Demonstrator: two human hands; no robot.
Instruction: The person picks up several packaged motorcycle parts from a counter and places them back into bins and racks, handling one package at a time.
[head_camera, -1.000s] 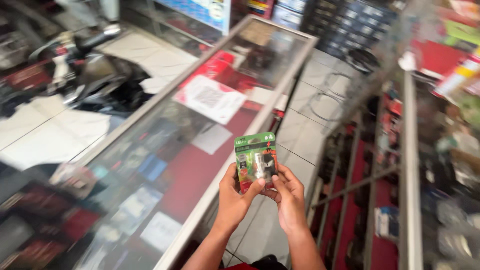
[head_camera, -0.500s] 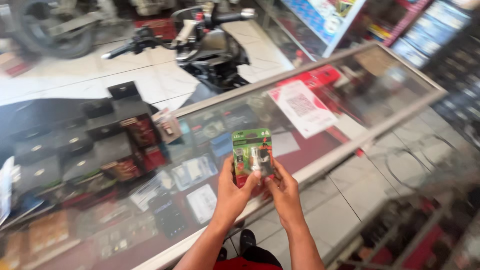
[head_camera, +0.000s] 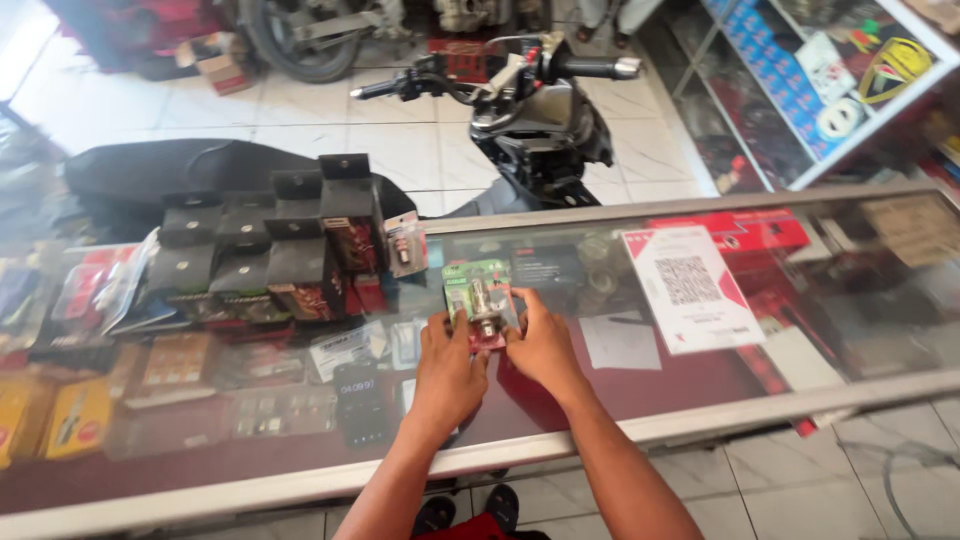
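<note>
**Q:** So, what are the two hands doing?

**A:** Both hold one small blister pack (head_camera: 481, 301), green at the top with a metal bulb-like part showing through clear plastic. The left hand (head_camera: 449, 368) pinches its lower left edge, and the right hand (head_camera: 541, 347) pinches its lower right edge. The fingers of each hand are curled close together around the pack.

**Q:** Where is the pack?

**A:** Just above the glass top of a long bench (head_camera: 640, 432) with a pale metal frame, near its middle.

**Q:** What lies around it?

**A:** To the left stands a stepped rack of black hanging cards (head_camera: 270, 250), with one more blister pack (head_camera: 405, 243) hung at its right end. To the right, a white and red card with a square code (head_camera: 690, 287) lies on the glass. Under the glass sit small packaged parts on a dark red lining. Beyond the bench, a motorbike with black handlebars (head_camera: 520, 90) stands on white floor tiles (head_camera: 250, 110).
</note>
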